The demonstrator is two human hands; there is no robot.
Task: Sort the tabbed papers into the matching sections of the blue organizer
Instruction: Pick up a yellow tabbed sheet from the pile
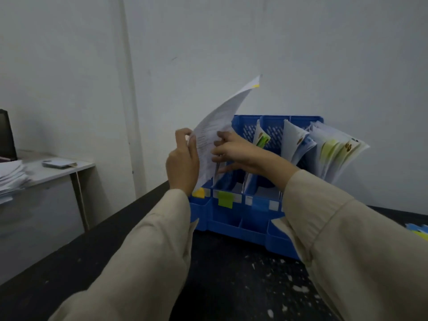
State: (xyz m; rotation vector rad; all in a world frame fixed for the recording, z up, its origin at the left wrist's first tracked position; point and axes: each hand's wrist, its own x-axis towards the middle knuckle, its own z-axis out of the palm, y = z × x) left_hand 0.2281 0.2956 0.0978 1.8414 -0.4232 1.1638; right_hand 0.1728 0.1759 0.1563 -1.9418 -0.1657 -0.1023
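- Two beige sleeves (143, 251) reach forward from the bottom of the view over a black table (231, 286) whose surface is flecked with white chips of paint or paper.
- At the table's right edge lies a small pile of blue and yellow paper tabs (418, 231), partly cut off by the frame.
- The blue organizer (234, 216) stands on the table just beyond the sleeves, with low open trays along its front and tall upright sections behind.
- Coloured labels sit on the front lip of the sections: a yellow label (199, 193) on the leftmost, a green label (225, 199) on the next, a blue label (260, 202) on the third.
- The left hand (183, 163) grips the near edge of a sheaf of printed papers (215, 135), its fingers curled round the edge.
- The sheaf stands tilted in the leftmost section, above the yellow label, its lower end down inside the section and its top corner, which bears a yellow tab (256, 85), leaning up and to the right.
- The right hand (234, 151) lies against the far face of the sheaf with fingers spread fairly straight, pressing on it.
- Papers with a green tab (261, 139) stand in the second section, papers with a blue tab (298, 142) in the third, and a thick fanned bundle (335, 151) fills the rightmost.
- Further back on the left, a white desk (58, 170) carries a stack of loose papers (11, 177).
- A plain white wall (231, 42) closes the scene.
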